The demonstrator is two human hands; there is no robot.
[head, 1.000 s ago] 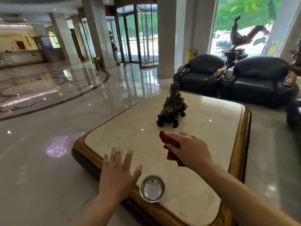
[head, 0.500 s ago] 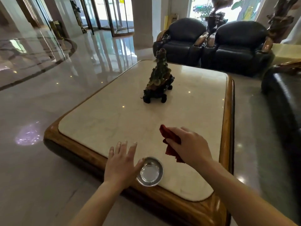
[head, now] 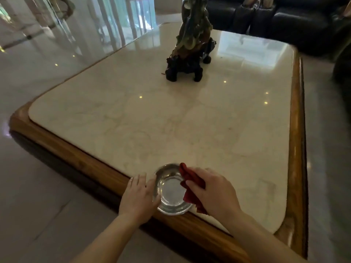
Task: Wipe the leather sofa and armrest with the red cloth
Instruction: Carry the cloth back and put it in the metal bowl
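Across most of the view spreads a low table [head: 296,130] with a pale marble top and a rounded wooden rim, standing on a glossy tiled floor [head: 38,186] that mirrors glass panels at the far left. Beyond the table's far edge, at the far right, sit dark leather sofas [head: 296,21], well apart from the person's hands. On the far middle of the marble stands a dark carved ornament [head: 190,50] on a black footed base, its top cut off by the frame. Near the table's near edge rests 1 shiny metal bowl [head: 171,194]; whether it holds liquid cannot be told. The left hand [head: 139,198] lies against the bowl's left side, fingers loosely curved along the rim and thumb at its near-left edge, touching rather than gripping it. The right hand [head: 212,192] is clenched on the red cloth [head: 190,188], which is bunched between thumb and fingers and hangs over the bowl's right rim, its upper fold poking out past the fingers and its lower corner trailing toward the wooden rim. Both forearms reach in bare from the near edge.
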